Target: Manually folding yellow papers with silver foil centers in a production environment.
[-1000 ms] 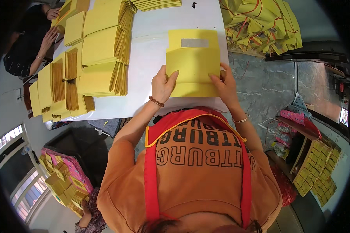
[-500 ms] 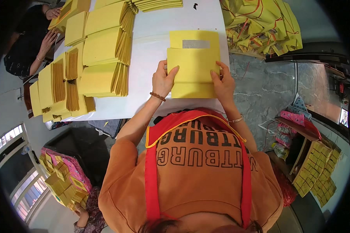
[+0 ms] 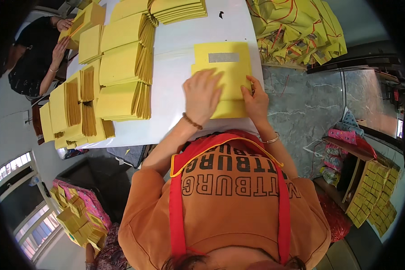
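I judge the yellow card stacks [image 3: 119, 63] done, while this folded yellow card [image 3: 235, 82] lies unstacked on the worktop [image 3: 170, 85], right fingers [image 3: 256, 84] clamped on its edge, left fingers [image 3: 204, 82] slightly apart over it.

Folder [image 3: 234, 81]: yellow, folded paper, roughly rectangular, lying flat between hands. Right edge between thumb and fingers of right hand [image 3: 256, 102]. Left part beneath left hand [image 3: 203, 95], which is blurred; whether palm touches, cannot tell. Grey oblong patch [image 3: 223, 57] on far section, beyond fingertips of both hands. Slightly wider middle panel between hands. Straight crosswise crease just nearer than right thumb tip; narrow strip below it, left end hidden by left hand.
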### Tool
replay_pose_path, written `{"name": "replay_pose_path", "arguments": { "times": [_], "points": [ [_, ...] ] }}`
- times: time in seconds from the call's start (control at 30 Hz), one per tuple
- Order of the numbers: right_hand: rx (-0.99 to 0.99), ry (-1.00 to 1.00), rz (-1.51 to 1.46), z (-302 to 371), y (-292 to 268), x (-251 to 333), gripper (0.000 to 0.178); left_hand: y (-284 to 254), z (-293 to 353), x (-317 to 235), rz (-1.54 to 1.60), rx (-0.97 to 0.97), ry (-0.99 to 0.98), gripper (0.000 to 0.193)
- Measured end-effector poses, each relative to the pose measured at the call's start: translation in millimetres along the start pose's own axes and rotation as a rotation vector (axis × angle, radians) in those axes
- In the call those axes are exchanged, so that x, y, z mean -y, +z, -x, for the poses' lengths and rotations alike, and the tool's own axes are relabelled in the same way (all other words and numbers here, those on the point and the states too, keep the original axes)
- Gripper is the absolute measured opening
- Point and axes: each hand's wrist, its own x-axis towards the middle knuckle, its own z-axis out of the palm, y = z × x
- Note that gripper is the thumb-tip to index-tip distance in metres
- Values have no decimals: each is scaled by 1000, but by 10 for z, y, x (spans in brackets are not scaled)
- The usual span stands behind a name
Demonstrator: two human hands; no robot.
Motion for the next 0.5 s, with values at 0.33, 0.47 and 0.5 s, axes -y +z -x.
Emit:
{"name": "replay_pose_path", "arguments": {
  "times": [0.33, 0.47, 0.5],
  "points": [
    [-8, -73, 166, 52, -97, 147, 42, 379, 91, 73, -327, 274, 164, 51],
    [7, -617, 648, 116, 12, 198, 50, 394, 104, 98, -289, 291, 150, 51],
    [4, -617, 649, 129, 35, 181, 50, 377, 84, 98, -301, 356, 127, 50]
  ]
}}
